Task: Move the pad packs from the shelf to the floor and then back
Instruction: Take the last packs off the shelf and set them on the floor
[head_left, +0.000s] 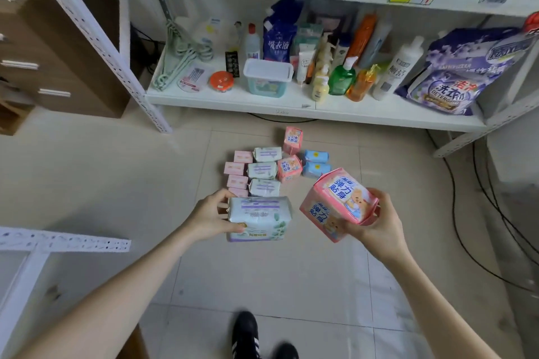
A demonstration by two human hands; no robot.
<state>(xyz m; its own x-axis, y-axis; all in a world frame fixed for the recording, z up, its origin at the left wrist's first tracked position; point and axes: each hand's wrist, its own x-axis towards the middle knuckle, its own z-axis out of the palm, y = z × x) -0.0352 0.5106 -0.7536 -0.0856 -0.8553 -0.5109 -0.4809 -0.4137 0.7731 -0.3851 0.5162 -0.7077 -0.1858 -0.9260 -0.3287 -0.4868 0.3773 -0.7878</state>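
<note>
Tiled floor [262, 285], head view: a cluster of pad packs [262, 170] is laid in rows, just in front of the bottom shelf [233, 99]. Nearer than the cluster, a white-and-purple pack [259, 217] is gripped at its end by the left hand [208, 217]. Right of the cluster, a pink pack [339, 204] is clasped by the right hand [379, 221]. Both are held clear of the floor, probably mid-transfer; which way cannot be told. Some fingers are hidden behind the packs.

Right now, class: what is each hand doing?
Left hand: grips the white pad pack.
Right hand: grips the pink pad pack.
</note>
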